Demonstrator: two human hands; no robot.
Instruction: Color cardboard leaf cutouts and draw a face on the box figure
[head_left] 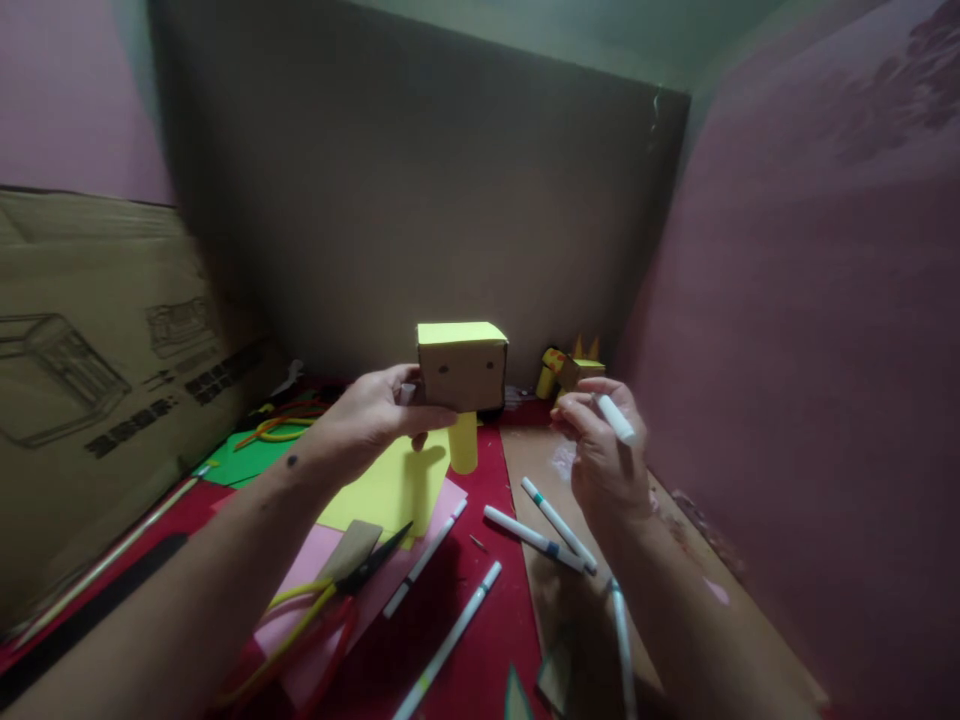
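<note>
My left hand point(386, 405) is closed on a small cardboard box point(461, 377), its thumb along the lower front edge. Yellow paper covers the box's top, and two dark dots mark its front. A small whitish piece point(407, 393), perhaps a marker cap, shows between the fingers. Under the box stands a yellow paper tube point(463, 445); whether the two are joined, I cannot tell. To the right, apart from the box, my right hand point(604, 440) grips a white marker point(615, 418), with its back end pointing toward me and its tip hidden by the fingers.
Several loose markers point(448, 640) lie on the red surface point(491, 465) and on a brown board point(529, 450). Scissors point(375, 560) rest over pink and yellow paper point(375, 485). Yellow-and-cardboard figures point(571, 372) stand behind my right hand. A large carton point(90, 380) is at left.
</note>
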